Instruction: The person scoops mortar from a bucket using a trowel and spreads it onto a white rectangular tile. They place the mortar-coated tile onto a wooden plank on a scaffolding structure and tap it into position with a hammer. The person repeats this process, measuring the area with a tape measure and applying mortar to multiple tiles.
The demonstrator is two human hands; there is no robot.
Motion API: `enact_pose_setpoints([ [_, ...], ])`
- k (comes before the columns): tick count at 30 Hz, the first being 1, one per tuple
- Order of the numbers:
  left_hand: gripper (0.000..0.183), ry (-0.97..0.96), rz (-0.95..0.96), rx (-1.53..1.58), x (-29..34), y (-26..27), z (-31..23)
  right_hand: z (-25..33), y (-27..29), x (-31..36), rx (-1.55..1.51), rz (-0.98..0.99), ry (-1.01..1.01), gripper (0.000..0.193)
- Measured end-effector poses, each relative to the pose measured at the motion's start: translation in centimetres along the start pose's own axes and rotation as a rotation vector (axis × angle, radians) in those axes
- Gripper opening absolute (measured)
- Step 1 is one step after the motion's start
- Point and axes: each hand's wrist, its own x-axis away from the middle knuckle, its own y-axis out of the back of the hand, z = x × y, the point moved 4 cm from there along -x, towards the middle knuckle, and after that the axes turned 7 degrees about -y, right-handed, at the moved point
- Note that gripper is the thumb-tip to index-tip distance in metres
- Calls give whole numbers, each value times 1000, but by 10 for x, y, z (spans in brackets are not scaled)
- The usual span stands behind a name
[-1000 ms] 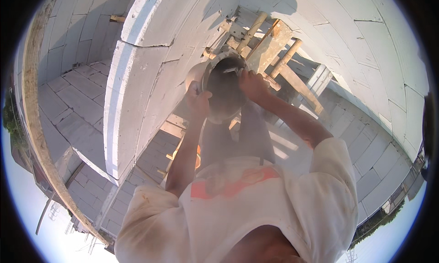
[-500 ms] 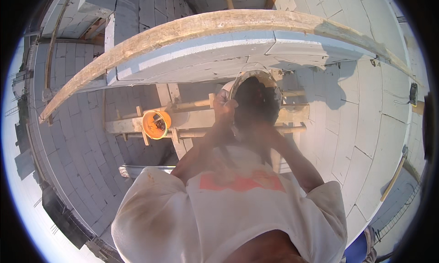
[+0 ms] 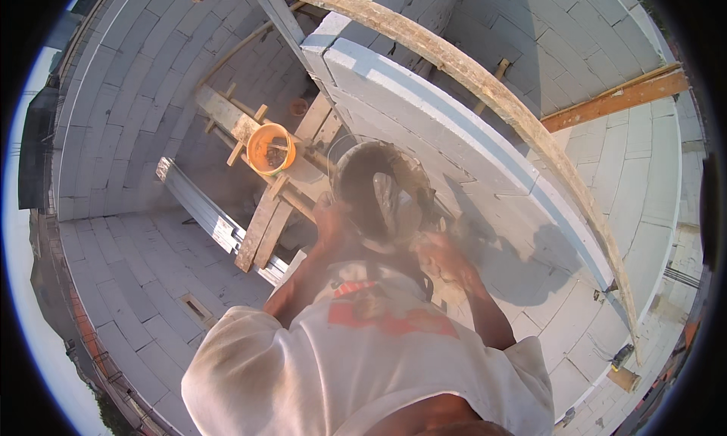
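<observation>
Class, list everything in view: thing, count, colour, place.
Dark bucket: one, dark grey, between hands
Unclear object: one, whitish, in dark bucket
Orange bucket: one, orange, on planks
Planks: several, brown, left of centre
Metal strips: several, silver, left
Long beam: one, tan, across upper right
Board: one, brown, upper right
Block walls: several, grey, around
Shirt: one, white and red, bottom
Left hand: one, bare, dark bucket's left
Right hand: one, bare, dark bucket's lower right

A pale, glossy item [image 3: 385, 197] now shows inside the dark bucket [image 3: 354, 180]. Right hand [image 3: 444, 256], earlier up at the rim, now sits lower, at the bucket's near-right side.
</observation>
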Motion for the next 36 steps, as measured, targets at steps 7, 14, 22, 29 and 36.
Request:
enact_pose_setpoints([
  [7, 24, -36, -197, 78, -72, 85, -26, 199, -22, -54, 236, -239, 233, 38],
  [14, 28, 3, -280, 43, -130, 133, -80, 352, -27, -160, 1110, -837, 479, 23],
  [22, 31, -104, -232, 9, -187, 172, -116, 344, -50, -161, 1374, -1087, 436, 18],
  [29, 18, -137, -215, -16, -214, 176, -122, 295, -53, -134, 1421, -1229, 321, 26],
  [36, 8, -278, -159, -20, -219, 168, -139, 234, -18, -89, 1396, -1327, 80, 33],
])
